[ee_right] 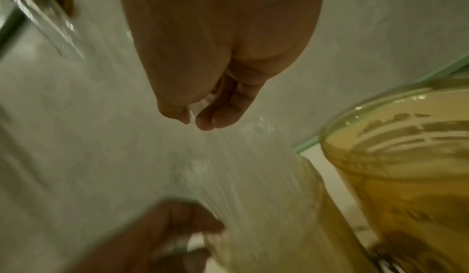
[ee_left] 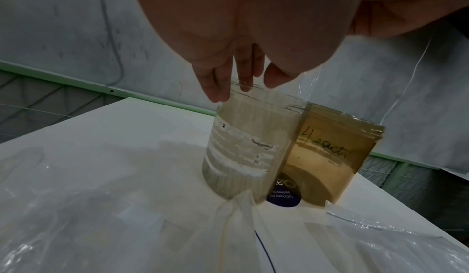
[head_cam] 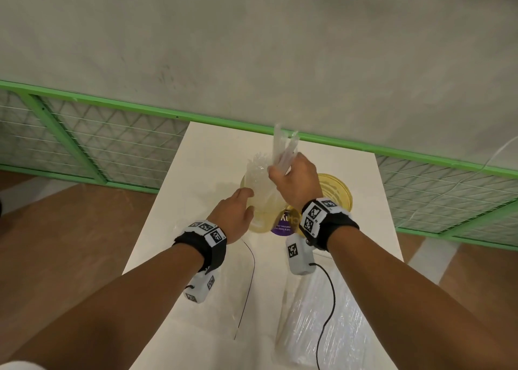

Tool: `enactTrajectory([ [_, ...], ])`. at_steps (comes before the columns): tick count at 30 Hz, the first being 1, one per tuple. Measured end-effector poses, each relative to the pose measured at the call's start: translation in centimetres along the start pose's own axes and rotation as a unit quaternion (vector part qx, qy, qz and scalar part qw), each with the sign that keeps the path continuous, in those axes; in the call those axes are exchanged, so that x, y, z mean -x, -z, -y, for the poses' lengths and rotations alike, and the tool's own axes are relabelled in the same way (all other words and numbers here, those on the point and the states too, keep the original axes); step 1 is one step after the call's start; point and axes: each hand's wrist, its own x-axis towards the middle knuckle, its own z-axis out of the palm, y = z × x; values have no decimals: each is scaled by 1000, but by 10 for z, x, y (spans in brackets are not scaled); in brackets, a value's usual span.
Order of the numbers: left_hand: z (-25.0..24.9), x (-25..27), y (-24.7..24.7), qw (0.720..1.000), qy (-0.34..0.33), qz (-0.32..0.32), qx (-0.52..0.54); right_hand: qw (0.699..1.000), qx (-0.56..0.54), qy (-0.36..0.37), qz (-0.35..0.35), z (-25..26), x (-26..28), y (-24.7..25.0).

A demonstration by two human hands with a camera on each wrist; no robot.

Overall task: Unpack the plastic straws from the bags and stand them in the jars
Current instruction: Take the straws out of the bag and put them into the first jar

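Two jars stand on the white table point(head_cam: 196, 173): a clear left jar point(ee_left: 248, 151) packed with clear straws and an amber right jar point(head_cam: 335, 191) marked in black pen. My right hand point(head_cam: 294, 179) is above the left jar and pinches a clear straw bag point(head_cam: 260, 179). Pale straw ends point(head_cam: 283, 148) stick up past the fist. In the right wrist view thumb and fingers point(ee_right: 220, 115) pinch the film, which stretches down to the jar. My left hand point(head_cam: 238, 210) lies against the left jar, its straight fingers point(ee_left: 218, 88) touching the rim.
A full wrapped bag of straws point(head_cam: 316, 319) lies near the front right of the table, and loose clear plastic point(head_cam: 224, 299) lies front left. A purple round label point(head_cam: 283, 224) lies between the jars. A green wire-mesh railing point(head_cam: 112, 145) runs behind the table. Wrist cables trail across the tabletop.
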Motion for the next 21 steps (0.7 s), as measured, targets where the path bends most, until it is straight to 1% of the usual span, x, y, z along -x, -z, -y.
enactTrajectory([
  [4,-1,-12,7,999,-3,3,-40,993,95,-3,72,-16,16,-21],
  [6,0,-16,7,999,-2,-3,-42,989,122,15,79,-20,20,-25],
  [10,-1,-17,7,999,4,-23,-30,993,102,31,45,-19,19,-16],
  [12,-4,-17,10,999,7,-26,-25,993,110,39,31,-20,18,-10],
  [14,-8,-17,12,999,7,-25,-27,985,162,65,9,-22,20,-8],
  [16,-11,-16,13,999,4,-22,-30,965,250,77,0,-26,23,-9],
  [18,-13,-15,14,999,6,-21,-43,953,297,49,45,-31,24,-12],
  [21,-9,-12,14,996,13,-27,-80,951,281,-3,126,-35,22,-13],
])
